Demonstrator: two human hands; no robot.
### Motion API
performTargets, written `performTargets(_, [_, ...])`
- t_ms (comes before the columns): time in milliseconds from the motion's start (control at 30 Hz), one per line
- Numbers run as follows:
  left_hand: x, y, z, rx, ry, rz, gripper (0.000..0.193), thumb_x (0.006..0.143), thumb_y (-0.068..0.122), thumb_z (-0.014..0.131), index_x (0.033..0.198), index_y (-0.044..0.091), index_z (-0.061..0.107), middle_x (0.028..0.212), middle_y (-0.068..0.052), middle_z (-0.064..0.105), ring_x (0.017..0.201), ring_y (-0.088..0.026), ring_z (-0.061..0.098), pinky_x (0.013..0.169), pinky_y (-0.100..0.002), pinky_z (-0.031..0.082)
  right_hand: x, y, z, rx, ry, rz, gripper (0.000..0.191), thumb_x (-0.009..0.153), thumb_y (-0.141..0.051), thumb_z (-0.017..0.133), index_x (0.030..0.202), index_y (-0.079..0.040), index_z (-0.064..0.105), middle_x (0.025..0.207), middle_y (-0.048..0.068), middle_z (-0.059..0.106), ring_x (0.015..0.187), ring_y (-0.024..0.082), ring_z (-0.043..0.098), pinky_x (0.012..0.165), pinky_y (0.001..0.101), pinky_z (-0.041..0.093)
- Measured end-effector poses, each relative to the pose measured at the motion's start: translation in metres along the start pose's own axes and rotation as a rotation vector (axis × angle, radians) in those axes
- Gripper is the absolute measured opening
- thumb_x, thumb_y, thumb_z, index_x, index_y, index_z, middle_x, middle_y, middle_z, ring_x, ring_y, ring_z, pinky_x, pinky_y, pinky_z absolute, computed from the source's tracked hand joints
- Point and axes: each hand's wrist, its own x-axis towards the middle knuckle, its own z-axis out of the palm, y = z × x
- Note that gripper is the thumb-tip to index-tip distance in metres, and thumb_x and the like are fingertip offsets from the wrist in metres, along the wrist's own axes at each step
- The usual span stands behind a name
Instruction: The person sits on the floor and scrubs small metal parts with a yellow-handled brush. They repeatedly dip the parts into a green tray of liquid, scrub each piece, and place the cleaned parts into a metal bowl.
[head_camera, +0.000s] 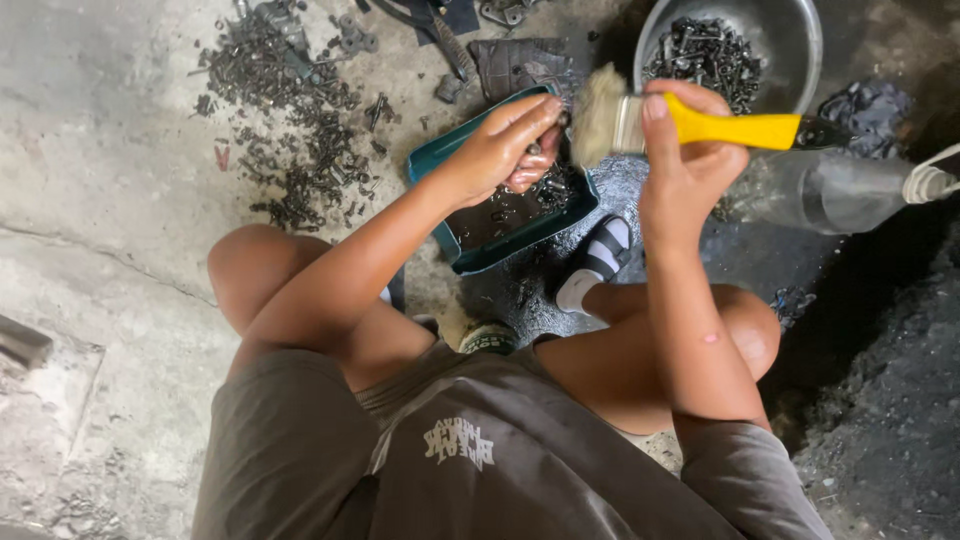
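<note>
Clearly small, stiff and greasy: metal part (533, 150) pinched in left hand (505, 145) over teal tray (520, 235); best gripped by edges. Right hand (690, 150) wrapped round yellow-handled brush (690, 125).

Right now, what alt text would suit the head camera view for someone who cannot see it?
A squatting person's right hand holds a yellow-handled paintbrush beside the left hand, which pinches a small metal part over a green tray of dark liquid. Bolts litter the concrete floor; a metal bowl holds more.

Glossy yellow plastic brush handle (735, 130), pale soft bristles (598, 115); shiny metal bowl (800, 40); rough concrete floor (100, 180).
</note>
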Motion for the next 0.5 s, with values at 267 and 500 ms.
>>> performTargets(267, [-0.001, -0.011, -0.005, -0.171, 0.114, -0.023, 0.031, 0.108, 0.034, 0.039, 0.122, 0.016, 0.059, 0.067, 0.002, 0.038, 0.052, -0.006, 0.035, 0.045, -0.022, 0.026, -0.016, 0.003, 0.014, 0.055, -0.112, 0.111, 0.015, 0.105, -0.001, 0.072, 0.119, 0.002, 0.069, 0.105, 0.003, 0.066, 0.094, 0.008, 0.058, 0.087, 0.0227, 0.047])
performTargets(500, [0.01, -0.031, -0.014, -0.403, 0.115, -0.084, 0.026, 0.114, 0.028, 0.044, 0.119, 0.008, 0.058, 0.07, 0.003, 0.036, 0.053, -0.007, 0.033, 0.046, -0.024, 0.027, -0.025, -0.015, 0.005, -0.034, -0.186, -0.091, 0.014, 0.108, 0.001, 0.07, 0.121, 0.004, 0.066, 0.119, 0.009, 0.067, 0.104, 0.011, 0.061, 0.096, 0.0248, 0.048])
